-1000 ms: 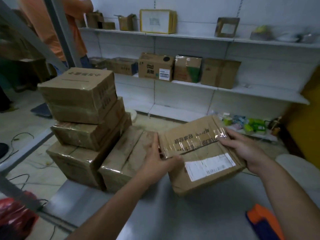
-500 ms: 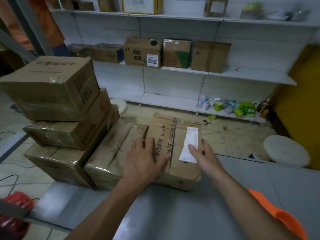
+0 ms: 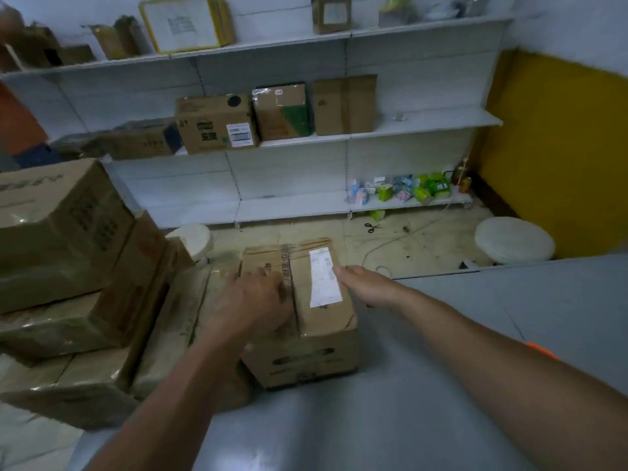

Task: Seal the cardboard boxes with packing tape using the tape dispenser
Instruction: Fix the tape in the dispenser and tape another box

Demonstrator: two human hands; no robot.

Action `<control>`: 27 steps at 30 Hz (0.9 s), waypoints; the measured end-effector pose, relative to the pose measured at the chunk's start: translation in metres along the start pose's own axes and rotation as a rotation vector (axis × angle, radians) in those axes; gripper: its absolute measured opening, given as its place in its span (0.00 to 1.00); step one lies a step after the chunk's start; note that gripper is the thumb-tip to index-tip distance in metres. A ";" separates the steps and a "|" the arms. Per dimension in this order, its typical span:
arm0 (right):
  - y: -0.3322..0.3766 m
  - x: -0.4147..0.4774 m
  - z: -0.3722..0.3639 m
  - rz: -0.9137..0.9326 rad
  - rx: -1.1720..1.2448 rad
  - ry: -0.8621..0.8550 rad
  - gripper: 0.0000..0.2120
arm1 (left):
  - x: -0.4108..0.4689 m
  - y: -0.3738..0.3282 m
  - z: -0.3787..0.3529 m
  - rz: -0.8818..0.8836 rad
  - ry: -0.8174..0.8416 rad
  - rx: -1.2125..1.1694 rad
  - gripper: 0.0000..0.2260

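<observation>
cardboard box [image 3: 316, 358] on the grey tabletop [image 3: 424, 385], toward its far left, just beside another flat box [image 3: 176, 321]; white label [image 3: 324, 278] on top, shiny tape strip [image 3: 288, 266] along the centre seam. probably light enough to shove with one palm, going by its modest bulk; stiff at edges and corners, softer over the middle flap join; taped patches slick, bare card grippier; best held by two opposite side walls, or pinned flat from above while taping. left hand [image 3: 251, 300] palm down on the box top, fingers spread and only gently bent, laid over the seam, gripping nothing; left forearm [image 3: 176, 385] reaching in from the lower left. right hand [image 3: 368, 287] flat, fingers straight and together, tips touching the top's right edge by the label, holding nothing; right forearm [image 3: 475, 334] reaching in from the lower right, an orange sliver [image 3: 540, 350] behind it, too little showing to name. further left, stacked boxes [image 3: 68, 232] wrapped in tape; beyond, scissors [image 3: 372, 227] on the floor [image 3: 424, 246], a round white stool [image 3: 513, 239], then white shelves [image 3: 424, 125] with more cartons [image 3: 217, 124]
</observation>
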State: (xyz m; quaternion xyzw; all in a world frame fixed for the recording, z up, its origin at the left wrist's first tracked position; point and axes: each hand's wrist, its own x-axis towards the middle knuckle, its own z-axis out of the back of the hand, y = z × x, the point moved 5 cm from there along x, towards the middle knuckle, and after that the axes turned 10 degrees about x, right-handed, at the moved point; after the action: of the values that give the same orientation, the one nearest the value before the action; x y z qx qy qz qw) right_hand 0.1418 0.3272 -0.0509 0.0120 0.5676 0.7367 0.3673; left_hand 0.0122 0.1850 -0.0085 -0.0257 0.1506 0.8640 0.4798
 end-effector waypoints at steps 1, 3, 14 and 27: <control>-0.002 0.000 0.021 0.005 -0.037 -0.058 0.33 | 0.011 -0.008 0.012 -0.038 -0.009 0.013 0.16; -0.010 -0.009 0.072 0.004 -0.127 -0.203 0.34 | 0.032 -0.040 0.037 -0.152 -0.046 -0.048 0.15; -0.181 -0.182 0.339 -0.350 -0.076 -0.767 0.30 | 0.074 -0.330 0.108 -0.676 -0.043 0.069 0.22; -0.402 -0.312 0.619 -0.365 0.169 -1.122 0.23 | 0.116 -0.709 0.148 -0.822 0.055 0.015 0.21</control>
State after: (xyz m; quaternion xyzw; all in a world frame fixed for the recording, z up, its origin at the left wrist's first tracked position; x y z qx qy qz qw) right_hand 0.8504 0.7007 -0.0459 0.3308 0.3364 0.4949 0.7297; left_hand 0.5585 0.6727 -0.0560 -0.1035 0.1470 0.5981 0.7810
